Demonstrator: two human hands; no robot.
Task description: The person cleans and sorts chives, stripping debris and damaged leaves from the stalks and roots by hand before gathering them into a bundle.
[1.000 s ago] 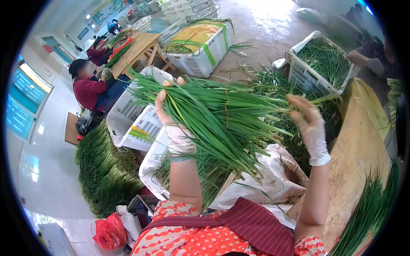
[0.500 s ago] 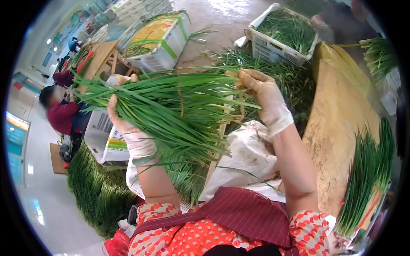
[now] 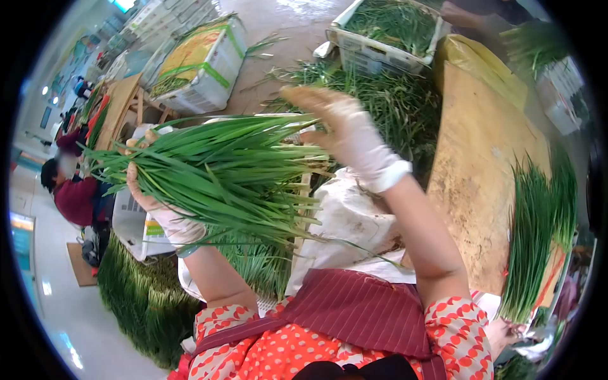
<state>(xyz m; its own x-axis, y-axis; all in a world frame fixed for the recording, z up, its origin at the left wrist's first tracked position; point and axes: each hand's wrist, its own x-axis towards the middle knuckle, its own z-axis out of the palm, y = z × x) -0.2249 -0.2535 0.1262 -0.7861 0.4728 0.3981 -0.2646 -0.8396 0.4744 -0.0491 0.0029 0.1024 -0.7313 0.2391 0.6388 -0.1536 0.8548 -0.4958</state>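
A loose bunch of garlic chives lies across my gloved left hand, which grips it near the leafy end. The leaf tips point left and the pale stem ends point right. My gloved right hand hovers just past the upper stem ends, fingers stretched out and thumb apart, a little blurred. It holds nothing that I can see. Below the bunch, more chives lie in a white container, partly hidden by my left forearm. A soiled white sack is spread in front of my apron.
On the right, neat chive bundles lie on a wooden board. Loose leaves are heaped ahead, before a white crate of greens. Chive bundles stand at left. One person sits far left; another's arm shows upper right.
My right hand has let go of the strands at the stem ends, opened and moved left. The brown strand across the bunch is gone from view. The camera view has shifted slightly.
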